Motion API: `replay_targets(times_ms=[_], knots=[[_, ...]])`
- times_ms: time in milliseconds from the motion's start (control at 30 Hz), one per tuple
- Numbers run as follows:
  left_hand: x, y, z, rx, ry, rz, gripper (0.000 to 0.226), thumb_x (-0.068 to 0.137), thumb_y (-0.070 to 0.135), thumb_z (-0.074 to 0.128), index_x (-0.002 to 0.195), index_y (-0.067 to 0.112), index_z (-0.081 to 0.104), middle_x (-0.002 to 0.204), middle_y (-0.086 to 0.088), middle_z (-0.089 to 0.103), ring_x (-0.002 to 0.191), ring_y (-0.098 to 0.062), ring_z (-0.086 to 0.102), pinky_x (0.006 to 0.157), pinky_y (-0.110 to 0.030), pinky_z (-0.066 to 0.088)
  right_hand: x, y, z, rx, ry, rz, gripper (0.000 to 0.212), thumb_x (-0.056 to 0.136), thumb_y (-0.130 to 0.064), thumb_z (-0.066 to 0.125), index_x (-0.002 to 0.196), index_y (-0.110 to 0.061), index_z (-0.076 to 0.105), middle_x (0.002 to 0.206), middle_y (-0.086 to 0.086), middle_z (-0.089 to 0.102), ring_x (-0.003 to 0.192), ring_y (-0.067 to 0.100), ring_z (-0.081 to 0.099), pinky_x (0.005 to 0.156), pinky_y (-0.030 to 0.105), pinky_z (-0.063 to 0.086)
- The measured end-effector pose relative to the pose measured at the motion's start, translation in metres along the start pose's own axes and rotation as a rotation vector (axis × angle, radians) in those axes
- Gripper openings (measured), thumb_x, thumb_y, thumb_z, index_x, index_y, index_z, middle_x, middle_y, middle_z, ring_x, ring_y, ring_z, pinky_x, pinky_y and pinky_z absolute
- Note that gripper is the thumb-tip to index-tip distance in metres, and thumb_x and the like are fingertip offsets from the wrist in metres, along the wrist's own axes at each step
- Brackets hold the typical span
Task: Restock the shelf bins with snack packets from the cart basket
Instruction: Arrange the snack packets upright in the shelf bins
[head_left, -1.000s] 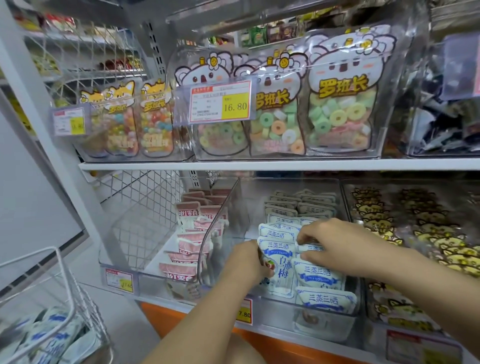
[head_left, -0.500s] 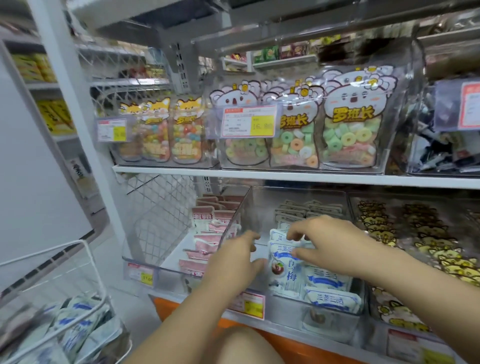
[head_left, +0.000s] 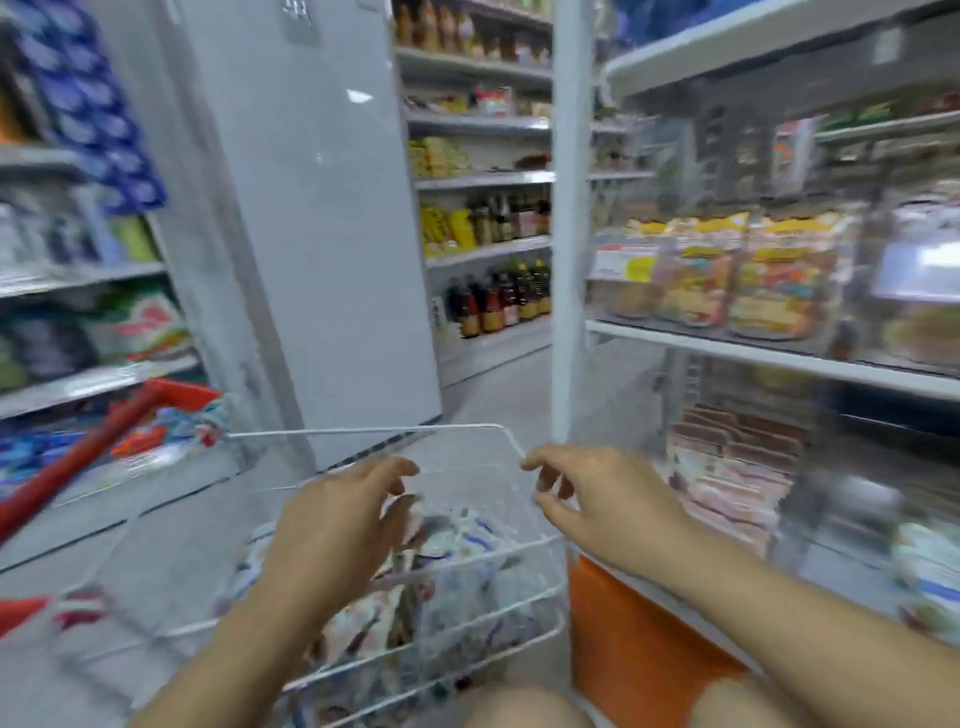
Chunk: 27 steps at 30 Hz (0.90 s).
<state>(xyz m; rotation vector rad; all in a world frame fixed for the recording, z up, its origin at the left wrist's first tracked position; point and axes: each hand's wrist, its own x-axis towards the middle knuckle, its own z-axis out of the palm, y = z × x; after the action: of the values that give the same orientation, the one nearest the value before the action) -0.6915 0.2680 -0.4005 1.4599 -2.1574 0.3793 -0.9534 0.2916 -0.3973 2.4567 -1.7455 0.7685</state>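
The white wire cart basket (head_left: 363, 430) fills the lower middle of the blurred view, and white-and-blue snack packets (head_left: 462, 540) lie in it. My left hand (head_left: 337, 525) hovers over the basket with its fingers apart and nothing in it. My right hand (head_left: 597, 493) is beside the basket's right rim, also spread and holding nothing. The shelf bins sit at the right: a clear bin of pink packets (head_left: 737, 467) and, at the far right edge, the bin of white-and-blue packets (head_left: 930, 577).
A white shelf upright (head_left: 569, 260) stands just behind the basket. Clear bins of candy bags (head_left: 727, 280) fill the shelf above. An orange base panel (head_left: 634, 629) runs under the shelf. A red handle (head_left: 78, 457) slants at the left. A grey panel (head_left: 322, 208) and bottle shelves (head_left: 493, 301) are behind.
My view has swung left from the shelf bin to the cart basket. Both hands have left the white-and-blue packets in the bin and now hover over the basket, holding nothing.
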Motion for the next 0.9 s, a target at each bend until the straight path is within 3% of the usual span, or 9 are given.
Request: replay_targets(times_ms=[100, 300, 433, 567, 767, 833, 900], knots=[[-0.014, -0.047, -0.015, 0.042, -0.017, -0.128, 0.032, 0.086, 0.032, 0.070, 0.116, 0.038, 0.062, 0.102, 0.017, 0.070, 0.088, -0.022, 0.071, 0.070, -0.035, 0.056, 0.031, -0.028, 0.034, 0.026, -0.056, -0.065, 0.031, 0.096, -0.039, 0.056, 0.127, -0.039, 0.054, 0.111, -0.019, 0.065, 0.099, 0.008, 0.062, 0.082, 0.029, 0.045], [-0.028, -0.079, -0.007, 0.111, 0.054, -0.171, 0.021, 0.085, 0.029, 0.067, 0.106, 0.032, 0.067, 0.091, 0.011, 0.073, 0.070, -0.025, 0.070, 0.058, -0.034, 0.056, 0.080, -0.068, 0.090, 0.028, -0.168, -0.132, 0.034, 0.096, -0.038, 0.054, 0.130, -0.038, 0.053, 0.115, -0.014, 0.066, 0.100, 0.016, 0.063, 0.081, 0.034, 0.050], [-0.033, -0.075, 0.003, 0.085, 0.073, -0.211, 0.024, 0.092, 0.035, 0.061, 0.115, 0.036, 0.062, 0.106, 0.013, 0.070, 0.083, -0.021, 0.069, 0.071, -0.036, 0.055, 0.112, -0.083, 0.122, 0.039, -0.262, -0.103, 0.040, 0.094, -0.034, 0.057, 0.133, -0.032, 0.052, 0.120, -0.008, 0.065, 0.108, 0.020, 0.062, 0.084, 0.035, 0.050], [-0.034, -0.073, 0.005, 0.127, 0.144, -0.236, 0.020, 0.087, 0.027, 0.068, 0.107, 0.028, 0.068, 0.093, 0.009, 0.072, 0.070, -0.022, 0.068, 0.062, -0.033, 0.052, 0.143, -0.083, 0.157, 0.168, -0.356, 0.065, 0.059, 0.089, -0.037, 0.065, 0.142, -0.023, 0.043, 0.136, 0.004, 0.057, 0.117, 0.024, 0.057, 0.094, 0.038, 0.050], [-0.034, -0.073, 0.008, 0.213, 0.174, -0.203, 0.025, 0.073, 0.024, 0.079, 0.096, 0.028, 0.070, 0.080, 0.008, 0.072, 0.056, -0.019, 0.064, 0.055, -0.028, 0.047, 0.169, -0.082, 0.183, 0.483, -0.398, 0.376, 0.087, 0.076, -0.043, 0.081, 0.143, -0.009, 0.037, 0.134, 0.011, 0.053, 0.117, 0.028, 0.056, 0.090, 0.033, 0.047], [-0.035, -0.073, 0.009, 0.216, 0.187, -0.203, 0.024, 0.074, 0.025, 0.078, 0.097, 0.028, 0.070, 0.082, 0.008, 0.072, 0.058, -0.019, 0.065, 0.056, -0.028, 0.049, 0.171, -0.081, 0.184, 0.606, -0.394, 0.425, 0.072, 0.076, -0.033, 0.084, 0.134, -0.007, 0.051, 0.120, 0.007, 0.063, 0.103, 0.021, 0.064, 0.081, 0.028, 0.050], [-0.036, -0.074, 0.009, 0.200, 0.197, -0.205, 0.023, 0.075, 0.024, 0.076, 0.097, 0.027, 0.070, 0.083, 0.007, 0.073, 0.059, -0.020, 0.065, 0.058, -0.030, 0.050, 0.169, -0.080, 0.186, 0.725, -0.442, 0.428, 0.039, 0.079, -0.020, 0.083, 0.113, -0.008, 0.069, 0.098, 0.003, 0.074, 0.078, 0.012, 0.070, 0.071, 0.027, 0.057]])
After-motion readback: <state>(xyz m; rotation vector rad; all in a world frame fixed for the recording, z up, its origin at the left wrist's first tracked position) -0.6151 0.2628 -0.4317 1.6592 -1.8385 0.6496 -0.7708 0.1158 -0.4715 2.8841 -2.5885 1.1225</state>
